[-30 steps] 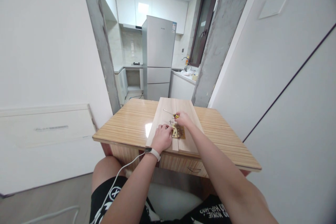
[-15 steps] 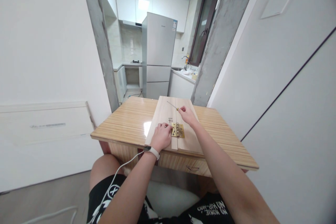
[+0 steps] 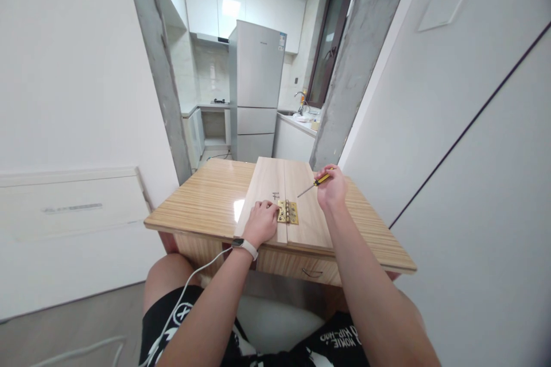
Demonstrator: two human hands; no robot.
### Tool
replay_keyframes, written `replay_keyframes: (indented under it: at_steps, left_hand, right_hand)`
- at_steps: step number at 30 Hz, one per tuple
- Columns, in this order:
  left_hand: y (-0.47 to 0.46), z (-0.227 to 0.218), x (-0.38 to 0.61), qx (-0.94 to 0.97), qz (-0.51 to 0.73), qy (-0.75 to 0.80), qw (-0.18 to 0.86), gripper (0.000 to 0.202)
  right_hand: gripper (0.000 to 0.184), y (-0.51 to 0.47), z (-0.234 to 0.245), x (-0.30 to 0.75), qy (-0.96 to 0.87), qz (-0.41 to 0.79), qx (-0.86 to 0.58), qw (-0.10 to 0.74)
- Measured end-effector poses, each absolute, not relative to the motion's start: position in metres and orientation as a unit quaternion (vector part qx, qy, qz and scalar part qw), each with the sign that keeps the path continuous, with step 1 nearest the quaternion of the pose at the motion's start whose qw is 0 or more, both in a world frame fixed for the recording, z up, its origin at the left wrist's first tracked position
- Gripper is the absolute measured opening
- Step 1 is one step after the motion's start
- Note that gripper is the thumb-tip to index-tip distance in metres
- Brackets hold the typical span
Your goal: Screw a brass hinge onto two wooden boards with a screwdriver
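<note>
Two pale wooden boards, the left one and the right one, lie side by side on the table. A brass hinge straddles the seam between them, one leaf on each. My left hand rests on the left board with its fingers curled and close together, their tips at the hinge's left leaf. Whether they pinch something small there is hidden. Above the right board, my right hand grips a yellow-and-black screwdriver. Its shaft points down and left, the tip apart from the hinge.
The wood-grain table has a drawer handle at the front. A white cable runs beside my left wrist, which wears a watch. Beyond stand a fridge and a sink counter. A white panel stands left.
My right hand has drawn back to the right and turned, so the screwdriver's tip now points down toward the hinge instead of up and away. My left hand stays at the hinge.
</note>
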State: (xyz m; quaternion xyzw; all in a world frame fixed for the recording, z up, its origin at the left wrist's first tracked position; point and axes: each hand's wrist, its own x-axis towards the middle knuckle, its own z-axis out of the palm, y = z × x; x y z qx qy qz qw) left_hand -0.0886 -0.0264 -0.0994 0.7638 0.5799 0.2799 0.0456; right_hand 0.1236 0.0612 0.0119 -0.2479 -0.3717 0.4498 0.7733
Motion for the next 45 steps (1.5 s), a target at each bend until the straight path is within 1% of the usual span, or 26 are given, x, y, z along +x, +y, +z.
replay_keyframes:
  at_steps: [3, 5, 12, 19, 26, 34, 38, 40, 43, 45]
  left_hand:
    - [-0.027, -0.098, -0.089, 0.764, 0.274, 0.582, 0.048, 0.035]
    - [-0.027, -0.097, -0.089, 0.765, 0.267, 0.584, 0.047, 0.035]
    - [-0.028, -0.096, -0.088, 0.765, 0.271, 0.582, 0.047, 0.036]
    - [-0.026, -0.098, -0.088, 0.768, 0.266, 0.581, 0.044, 0.035]
    - [-0.026, -0.097, -0.088, 0.767, 0.264, 0.583, 0.044, 0.035]
    - [-0.028, -0.098, -0.088, 0.768, 0.271, 0.579, 0.039, 0.035]
    - [-0.029, -0.096, -0.088, 0.767, 0.263, 0.583, 0.041, 0.036]
    - [-0.029, -0.095, -0.088, 0.767, 0.260, 0.585, 0.042, 0.036]
    - [-0.030, -0.094, -0.088, 0.767, 0.262, 0.584, 0.041, 0.036]
    - [-0.030, -0.094, -0.088, 0.766, 0.262, 0.585, 0.044, 0.036]
  right_hand:
    - [0.030, 0.055, 0.009, 0.113, -0.347, 0.489, -0.253, 0.759]
    - [0.034, 0.052, 0.004, 0.106, -0.344, 0.499, -0.272, 0.748]
    - [0.035, 0.055, -0.014, 0.099, -0.353, 0.478, -0.298, 0.747]
    - [0.033, 0.060, -0.017, 0.101, -0.349, 0.474, -0.309, 0.747]
    - [0.044, 0.059, -0.017, 0.091, -0.379, 0.400, -0.345, 0.760]
    - [0.044, 0.062, -0.007, 0.072, -0.341, 0.444, -0.380, 0.736]
    - [0.046, 0.063, -0.002, 0.080, -0.367, 0.480, -0.376, 0.703]
    - [0.046, 0.063, 0.001, 0.090, -0.399, 0.535, -0.352, 0.656]
    - [0.049, 0.062, 0.006, 0.102, -0.447, 0.622, -0.320, 0.557]
    - [0.050, 0.064, 0.009, 0.104, -0.457, 0.626, -0.321, 0.545]
